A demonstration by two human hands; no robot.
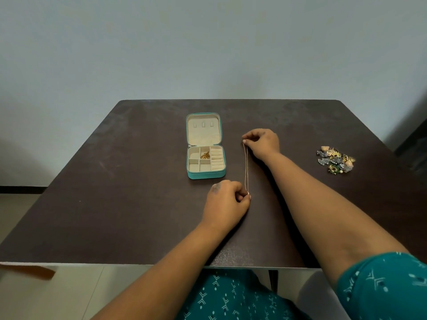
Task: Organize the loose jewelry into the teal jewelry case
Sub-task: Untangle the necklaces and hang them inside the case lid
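Observation:
The teal jewelry case (206,174) lies open on the dark table, its cream lid flat behind a divided tray. A small gold piece (205,155) sits in one upper middle compartment. To the right of the case a thin chain necklace (246,167) is stretched taut, doubled, between my hands. My right hand (262,142) pinches its far end. My left hand (227,200) pinches its near end just in front of the case. A pile of loose jewelry (335,158) lies at the far right of the table.
The dark brown table (115,192) stands against a pale wall. Its front edge is close to my lap and its right edge runs just past the jewelry pile. A dark object shows at the frame's right edge.

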